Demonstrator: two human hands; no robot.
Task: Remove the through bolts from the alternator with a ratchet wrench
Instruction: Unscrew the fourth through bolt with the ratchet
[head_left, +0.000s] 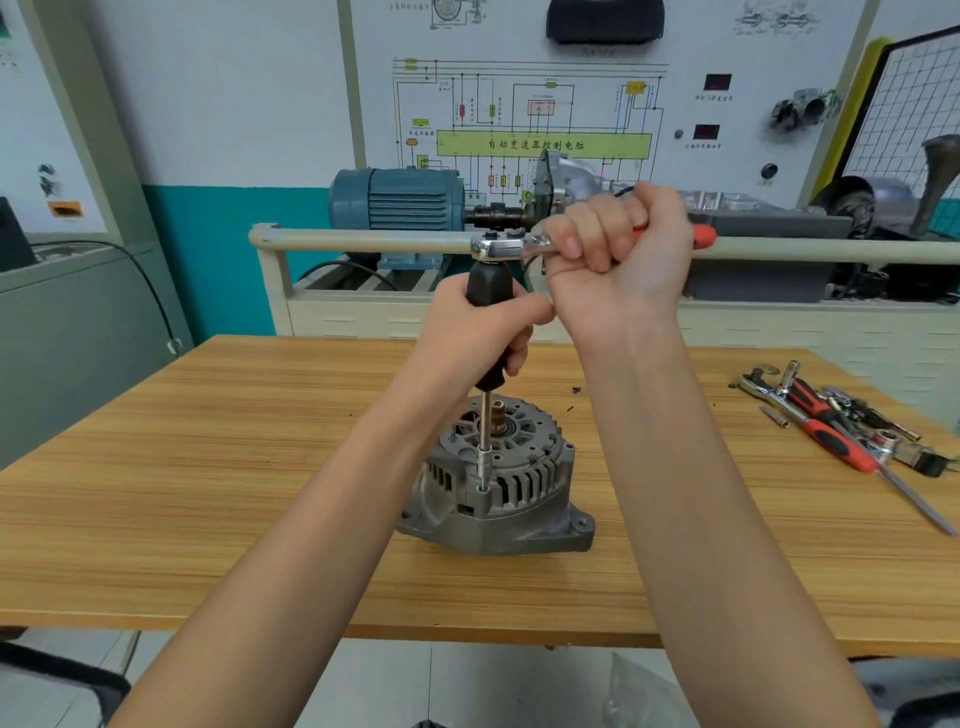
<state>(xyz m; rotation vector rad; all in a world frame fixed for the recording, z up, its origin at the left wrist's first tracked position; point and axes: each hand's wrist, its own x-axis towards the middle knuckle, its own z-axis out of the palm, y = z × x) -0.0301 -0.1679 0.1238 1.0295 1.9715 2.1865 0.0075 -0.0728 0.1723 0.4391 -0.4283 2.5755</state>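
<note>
A grey alternator (519, 499) stands on the wooden table (208, 467) with its slotted end up. A black-handled driver extension (485, 291) rises upright from a socket (484, 467) seated on a through bolt at the alternator's near rim. My left hand (478, 332) grips the black handle. A chrome ratchet wrench (506, 247) with a red handle sits on top of the extension and points right. My right hand (623, 244) grips the ratchet's handle in a fist; the red end (704, 236) sticks out past it.
A pile of tools (841, 421) lies at the table's right: red-handled ratchets, sockets, a long screwdriver. Small dark bits (575, 389) lie behind the alternator. Beyond the table stand a railed training bench with a blue motor (400, 200) and a wiring-diagram board.
</note>
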